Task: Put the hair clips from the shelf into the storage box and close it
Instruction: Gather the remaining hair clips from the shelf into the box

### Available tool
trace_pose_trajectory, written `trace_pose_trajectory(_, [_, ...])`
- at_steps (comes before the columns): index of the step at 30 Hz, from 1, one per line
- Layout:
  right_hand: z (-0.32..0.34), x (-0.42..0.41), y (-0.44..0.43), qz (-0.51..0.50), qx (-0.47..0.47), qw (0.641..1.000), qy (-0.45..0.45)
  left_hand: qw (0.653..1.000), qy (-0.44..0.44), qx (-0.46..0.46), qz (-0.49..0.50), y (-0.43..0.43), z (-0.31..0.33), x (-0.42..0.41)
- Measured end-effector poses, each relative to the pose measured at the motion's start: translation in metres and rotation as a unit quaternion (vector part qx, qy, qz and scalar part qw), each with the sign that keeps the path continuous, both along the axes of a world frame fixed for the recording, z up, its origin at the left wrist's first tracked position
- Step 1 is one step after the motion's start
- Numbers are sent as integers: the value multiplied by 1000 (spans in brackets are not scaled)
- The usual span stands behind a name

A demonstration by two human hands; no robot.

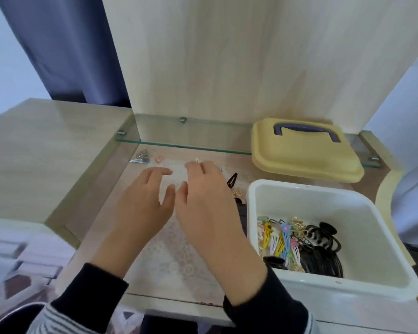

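Loose hair clips lie on the wooden shelf surface: silver and blue clips (pixel 140 158) at the back left, a small pink clip (pixel 158 159), a black snap clip (pixel 232 180) and a gold clip (pixel 237 192). My left hand (pixel 143 203) hovers over the lace mat (pixel 179 249) with its fingers spread and holds nothing. My right hand (pixel 203 206) reaches forward beside it, its fingertips at a small pale clip (pixel 198 161), its thumb apart from them. The white storage box (pixel 348 286) stands open at the right, holding several coloured snap clips (pixel 279 239) and black claw clips (pixel 323 233).
The box's yellow lid (pixel 307 155) with a purple handle lies on the glass shelf (pixel 179 141) behind the box. A wooden back panel rises behind the shelf. A wooden top lies to the left, curtains behind it. A dark item (pixel 242 213) sits between my right hand and the box.
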State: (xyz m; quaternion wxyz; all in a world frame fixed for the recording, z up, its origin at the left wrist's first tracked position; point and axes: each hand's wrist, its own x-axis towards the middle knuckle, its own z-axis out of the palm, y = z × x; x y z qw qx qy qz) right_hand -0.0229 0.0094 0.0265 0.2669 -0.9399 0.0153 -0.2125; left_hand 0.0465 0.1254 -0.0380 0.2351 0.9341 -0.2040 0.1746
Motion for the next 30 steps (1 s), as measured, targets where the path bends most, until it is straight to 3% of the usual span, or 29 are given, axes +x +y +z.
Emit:
trace_pose_trajectory(3, [-26,10,18,-29,1,999,15,998,56,2,39,12,-24,4])
trace_pose_trajectory(11, [-89,39,17,-104,-69,980,155,989,84,78,95,24,-61,16])
trace_pose_trajectory(19, [-114,63,1,-235,-91,966,59,983,106,87,125,19,-67,49])
trace_pose_trajectory(30, [-132,80,-6,-275,-83,952,104,985,100,45,136,15,-64,98])
